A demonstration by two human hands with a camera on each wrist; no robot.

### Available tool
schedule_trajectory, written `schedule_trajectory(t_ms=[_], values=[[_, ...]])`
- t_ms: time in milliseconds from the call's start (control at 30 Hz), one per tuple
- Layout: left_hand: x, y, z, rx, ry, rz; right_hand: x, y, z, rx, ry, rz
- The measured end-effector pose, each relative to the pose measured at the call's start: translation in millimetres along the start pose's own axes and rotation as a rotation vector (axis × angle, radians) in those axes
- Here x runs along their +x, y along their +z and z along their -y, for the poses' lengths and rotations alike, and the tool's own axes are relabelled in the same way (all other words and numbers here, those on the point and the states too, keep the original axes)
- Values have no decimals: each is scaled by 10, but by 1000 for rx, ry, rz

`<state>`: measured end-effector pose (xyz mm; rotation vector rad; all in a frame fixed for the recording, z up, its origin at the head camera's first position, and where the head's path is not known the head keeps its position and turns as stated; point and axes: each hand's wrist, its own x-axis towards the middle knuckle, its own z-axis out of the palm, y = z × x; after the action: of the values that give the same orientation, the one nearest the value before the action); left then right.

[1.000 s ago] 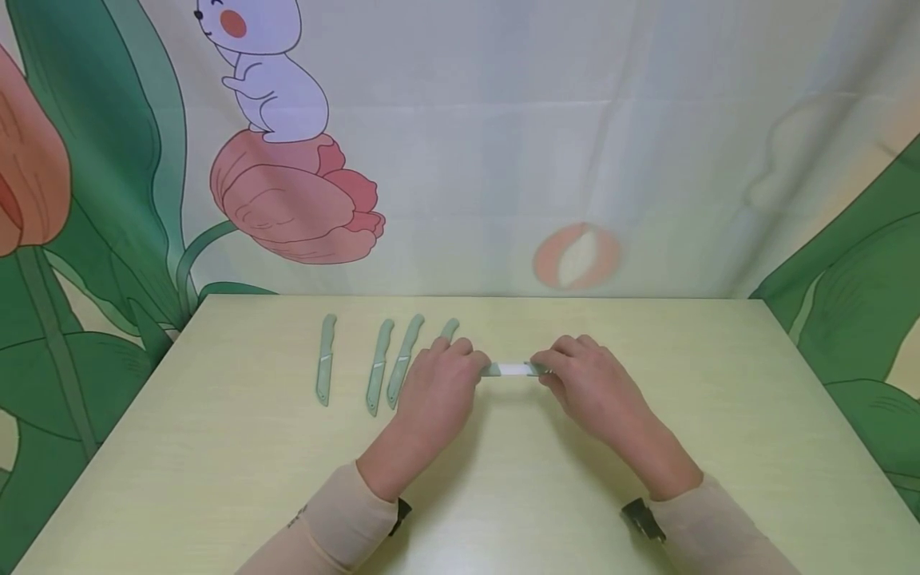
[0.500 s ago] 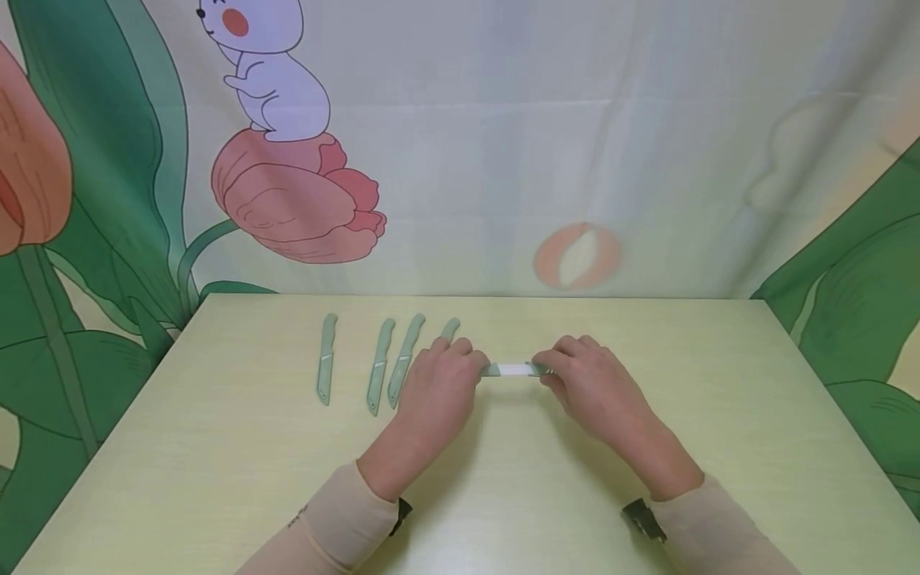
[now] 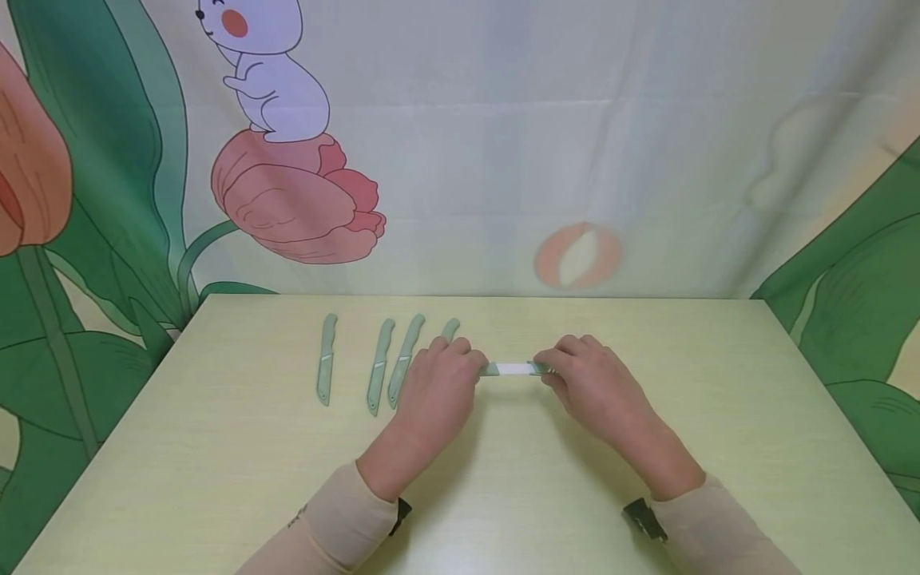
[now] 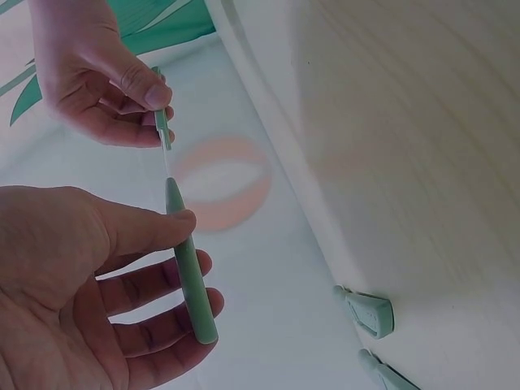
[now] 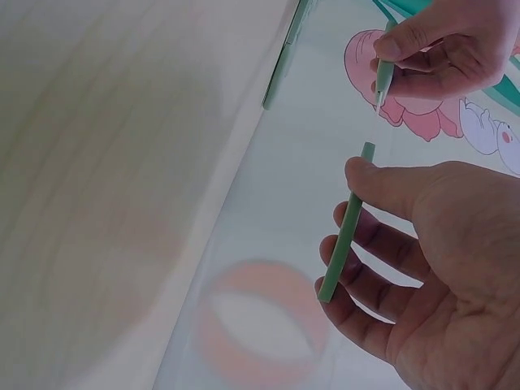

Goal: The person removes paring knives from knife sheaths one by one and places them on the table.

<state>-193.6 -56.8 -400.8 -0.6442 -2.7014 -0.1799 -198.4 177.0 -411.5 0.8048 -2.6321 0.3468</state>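
Above the table, my two hands hold a small light-green paring knife [image 3: 514,369] crosswise, its pale blade bare between them. My left hand [image 3: 438,387] pinches the rounded green handle [image 4: 192,280] between thumb and fingers. With thumb and fingertips, my right hand [image 3: 596,390] grips the slim green blade cover [image 5: 346,231]. The left wrist view shows the blade lined up with the cover; whether the tip is still inside is hard to tell.
Several similar covered knives lie on the pale table to the left, including one at the far left [image 3: 327,359] and another [image 3: 379,367] nearer. My left hand partly hides the rightmost knife [image 3: 450,327]. A printed curtain [image 3: 460,160] hangs behind the table.
The bare stretch of blade between my hands looks slightly longer, as the right hand has shifted a touch to the right. The knives on the table have not moved.
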Motion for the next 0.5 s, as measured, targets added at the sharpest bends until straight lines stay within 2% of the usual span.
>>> schedule_trajectory(t_ms=[500], values=[[-3, -13, 7, 6, -11, -3, 9, -8, -8, -14, -12, -13]])
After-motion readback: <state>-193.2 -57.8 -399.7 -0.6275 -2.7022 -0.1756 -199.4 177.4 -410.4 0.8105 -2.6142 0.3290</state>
